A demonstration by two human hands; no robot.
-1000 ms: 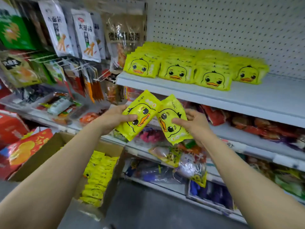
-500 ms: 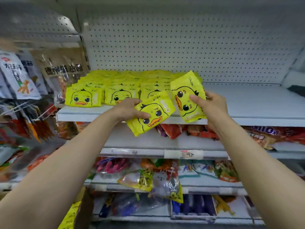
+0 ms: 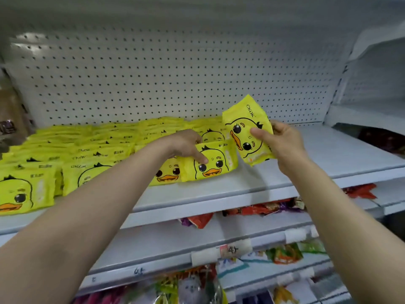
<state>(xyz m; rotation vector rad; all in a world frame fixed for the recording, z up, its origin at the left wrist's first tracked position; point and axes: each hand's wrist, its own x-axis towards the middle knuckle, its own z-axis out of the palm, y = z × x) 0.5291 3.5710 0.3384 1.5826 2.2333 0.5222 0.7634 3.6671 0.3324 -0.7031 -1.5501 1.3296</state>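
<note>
**Right hand [image 3: 282, 145] nearer the bare shelf**

We pinch the raised packet [image 3: 245, 119] in it, thumb on the duck's face, with the long axis leaning toward eleven o'clock above the shelf [image 3: 317, 163]. Our left hand [image 3: 184, 143] grips the standing packet [image 3: 213, 164] at the end of the row [image 3: 98, 152], at seven o'clock from the raised packet. Bare shelf lies at three o'clock of the standing packet, so we judge the right hand places next.
</note>
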